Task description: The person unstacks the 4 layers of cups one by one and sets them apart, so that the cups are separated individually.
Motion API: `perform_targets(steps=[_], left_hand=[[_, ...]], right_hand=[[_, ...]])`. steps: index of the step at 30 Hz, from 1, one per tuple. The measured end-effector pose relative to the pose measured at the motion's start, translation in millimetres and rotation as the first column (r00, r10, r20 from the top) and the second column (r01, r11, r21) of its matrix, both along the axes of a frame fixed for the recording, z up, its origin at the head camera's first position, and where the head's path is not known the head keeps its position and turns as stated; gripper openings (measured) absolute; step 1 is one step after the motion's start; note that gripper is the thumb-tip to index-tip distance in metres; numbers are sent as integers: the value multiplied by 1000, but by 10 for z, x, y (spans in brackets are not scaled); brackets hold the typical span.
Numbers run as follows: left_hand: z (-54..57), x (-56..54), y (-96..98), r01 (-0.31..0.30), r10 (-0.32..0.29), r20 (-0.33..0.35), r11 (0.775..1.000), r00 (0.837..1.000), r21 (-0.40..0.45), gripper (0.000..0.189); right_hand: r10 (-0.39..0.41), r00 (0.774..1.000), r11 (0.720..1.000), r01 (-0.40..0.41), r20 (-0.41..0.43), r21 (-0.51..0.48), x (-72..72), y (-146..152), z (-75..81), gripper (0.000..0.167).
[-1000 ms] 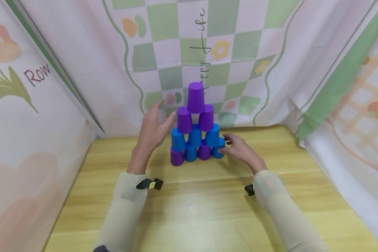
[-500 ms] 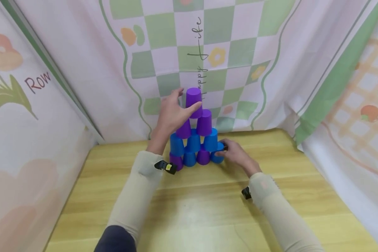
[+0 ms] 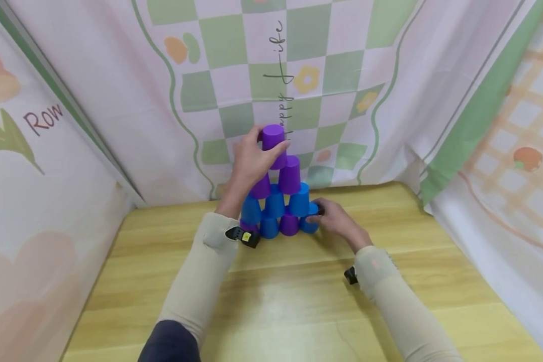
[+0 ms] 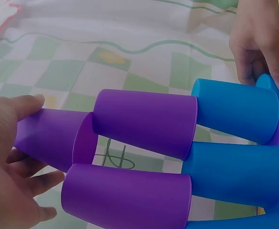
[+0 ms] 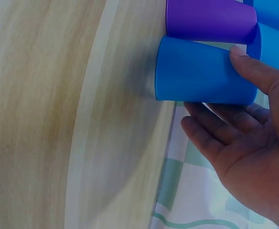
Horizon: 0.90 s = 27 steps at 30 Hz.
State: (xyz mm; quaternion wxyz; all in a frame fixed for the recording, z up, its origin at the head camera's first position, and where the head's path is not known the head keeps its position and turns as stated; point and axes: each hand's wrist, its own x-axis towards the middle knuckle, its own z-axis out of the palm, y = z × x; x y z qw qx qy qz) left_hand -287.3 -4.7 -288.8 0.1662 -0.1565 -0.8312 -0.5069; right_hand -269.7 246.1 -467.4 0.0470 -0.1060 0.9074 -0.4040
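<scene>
Upside-down plastic cups stand in a pyramid at the back of the table. My left hand (image 3: 251, 163) is at the peak, holding the top purple cup (image 3: 273, 132) between thumb and fingers; in the left wrist view that cup (image 4: 53, 136) sits against two purple cups (image 4: 144, 121) below it. Under those is a row of three blue cups (image 3: 275, 202). At the bottom right corner, my right hand (image 3: 341, 223) holds the end blue cup (image 5: 196, 71), thumb on one side and fingers on the other. My left forearm partly hides the bottom left purple cup (image 3: 249, 226).
The wooden table (image 3: 289, 301) stretches in front of the pyramid. A curtain (image 3: 235, 90) with green checks hangs close behind the cups. Other printed curtains (image 3: 40, 166) flank the table on both sides. A black wrist camera (image 3: 249, 238) is close to the cups at lower left.
My left hand has come from the pyramid's left side to the top purple cup and taken hold of it. My right hand has closed in on the end blue cup. The pyramid still stands.
</scene>
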Motion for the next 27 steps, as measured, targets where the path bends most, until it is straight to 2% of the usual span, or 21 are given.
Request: perform_targets(steps=[6, 10, 14, 20, 25, 27], left_hand=[[-6, 39, -68, 23, -23, -7, 998, 1000, 54, 57], [35, 113, -117, 38, -37, -12, 994, 999, 98, 59], [84, 244, -217, 46, -41, -33, 988, 999, 148, 58], [121, 482, -462, 22, -7, -74, 979, 997, 203, 58], [74, 608, -693, 39, 0, -154, 966, 988, 255, 56], [35, 658, -799, 31, 21, -184, 961, 983, 274, 56]], right_hand=[[18, 1000, 1000, -18, -18, 22, 18, -30, -21, 41], [8, 1000, 999, -8, -4, 37, 17, -25, -8, 46], [-1, 1000, 999, 1, 10, 44, 17, -22, 25, 48], [-1, 1000, 998, 0, 4, 58, -4, -25, 24, 46], [-9, 1000, 997, 9, 2, 72, -26, -32, 8, 46], [-8, 1000, 997, 8, 3, 74, -38, -41, 0, 47]])
